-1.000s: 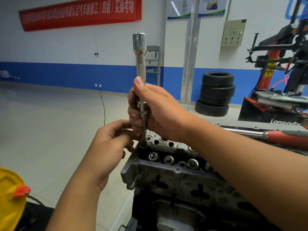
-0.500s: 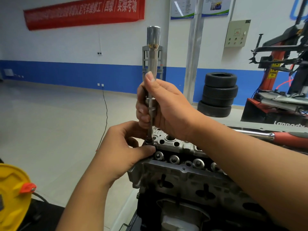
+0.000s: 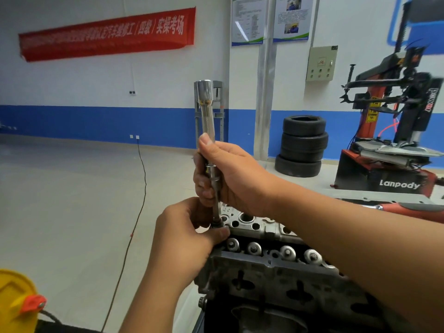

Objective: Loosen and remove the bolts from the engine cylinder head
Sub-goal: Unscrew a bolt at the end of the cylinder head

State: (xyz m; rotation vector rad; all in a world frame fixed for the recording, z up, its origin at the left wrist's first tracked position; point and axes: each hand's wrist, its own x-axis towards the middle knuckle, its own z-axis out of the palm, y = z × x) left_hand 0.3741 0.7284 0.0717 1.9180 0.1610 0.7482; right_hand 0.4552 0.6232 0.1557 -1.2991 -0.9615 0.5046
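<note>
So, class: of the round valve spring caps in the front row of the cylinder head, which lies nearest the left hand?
The leftmost cap, just under the left hand's thumb; the other three run off rightward.

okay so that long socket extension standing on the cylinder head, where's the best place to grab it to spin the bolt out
Probably the knurled upper shaft of the socket extension, taken from the side with fingers wrapped round it. It stands nearly upright and the knurling gives grip. The right hand already holds mid-shaft, while the left hand steadies its lower end at the cylinder head.
</note>
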